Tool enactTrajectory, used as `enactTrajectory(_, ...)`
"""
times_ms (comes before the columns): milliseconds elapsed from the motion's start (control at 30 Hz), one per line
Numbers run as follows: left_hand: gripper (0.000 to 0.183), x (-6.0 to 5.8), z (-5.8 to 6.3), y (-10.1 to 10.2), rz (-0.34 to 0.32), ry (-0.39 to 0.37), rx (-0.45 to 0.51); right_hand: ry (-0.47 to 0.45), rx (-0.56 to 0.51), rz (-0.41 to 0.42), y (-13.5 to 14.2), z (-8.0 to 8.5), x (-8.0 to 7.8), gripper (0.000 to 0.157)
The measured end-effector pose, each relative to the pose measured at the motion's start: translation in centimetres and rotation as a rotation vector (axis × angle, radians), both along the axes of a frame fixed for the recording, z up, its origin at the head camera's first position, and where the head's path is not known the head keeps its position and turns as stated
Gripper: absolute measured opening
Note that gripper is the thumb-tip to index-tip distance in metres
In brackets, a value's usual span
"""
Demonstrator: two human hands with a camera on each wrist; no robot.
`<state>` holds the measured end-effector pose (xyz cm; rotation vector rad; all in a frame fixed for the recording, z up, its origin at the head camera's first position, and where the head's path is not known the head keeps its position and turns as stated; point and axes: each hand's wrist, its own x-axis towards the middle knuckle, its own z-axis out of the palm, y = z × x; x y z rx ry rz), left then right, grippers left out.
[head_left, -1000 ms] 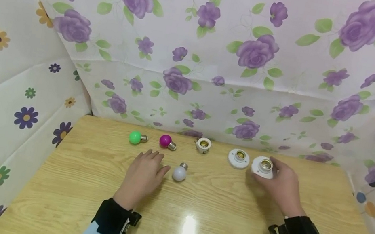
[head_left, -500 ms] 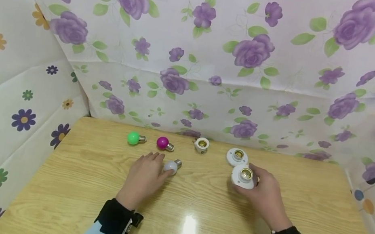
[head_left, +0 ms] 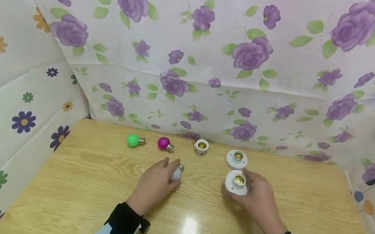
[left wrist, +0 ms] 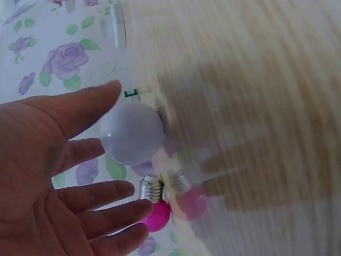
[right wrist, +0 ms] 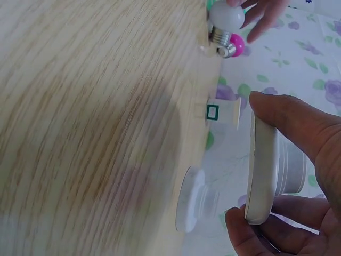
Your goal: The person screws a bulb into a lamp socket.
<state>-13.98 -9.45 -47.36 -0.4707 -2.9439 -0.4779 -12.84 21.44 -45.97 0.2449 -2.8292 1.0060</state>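
Observation:
In the head view, my left hand (head_left: 158,182) has its thumb and index finger around a white light bulb (head_left: 176,173). The left wrist view shows the bulb (left wrist: 132,133) between thumb and index finger, the other fingers spread. My right hand (head_left: 260,196) grips a round white lamp holder (head_left: 236,182) by the edge of its base, socket facing up. From the right wrist, this lamp holder (right wrist: 264,170) appears raised off the table, thumb on one edge and fingers on the opposite one. A second round lamp holder (head_left: 237,159) lies just behind it.
A green bulb (head_left: 133,140) and a magenta bulb (head_left: 164,143) lie towards the back left of the wooden table (head_left: 195,204). A smaller white lamp holder (head_left: 201,146) stands at the back middle. Flowered cloth (head_left: 204,54) hangs behind the table.
My right hand has brought its lamp holder left and nearer, in front of the other round one. The left hand has moved right onto the white bulb, which shifted left, then slightly back right.

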Motion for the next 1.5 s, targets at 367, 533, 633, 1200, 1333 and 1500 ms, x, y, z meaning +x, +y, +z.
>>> enactTrajectory(367, 0.046, 0.1, -0.6, 0.8, -0.031, -0.054, 0.008, 0.003, 0.02, 0.011, -0.3, -0.2, 0.5, 0.083)
enactTrajectory(533, 0.046, 0.2, -0.7, 1.0, -0.039, -0.075, 0.018, -0.001, 0.027, 0.011, -0.2, -0.6, 0.6, 0.083)
enactTrajectory(633, 0.045, 0.3, -0.8, 1.1, -0.04, -0.079, 0.027, -0.003, 0.037, 0.009, -0.2, -0.6, 0.7, 0.084)
enactTrajectory(1200, 0.055, 0.3, 0.9, 1.2, -0.066, 0.097, 0.216, -0.002, 0.03, 0.01, -0.3, -0.1, 0.6, 0.086)
enactTrajectory(1333, 0.049, 0.3, 1.3, 1.2, -0.052, 0.133, 0.27, 0.002, 0.019, 0.013, -0.6, 0.0, 0.5, 0.086)
enactTrajectory(1500, 0.044, 0.2, 1.8, 1.2, -0.004, 0.139, 0.336, 0.012, -0.004, 0.021, -1.0, 0.2, 0.3, 0.084)
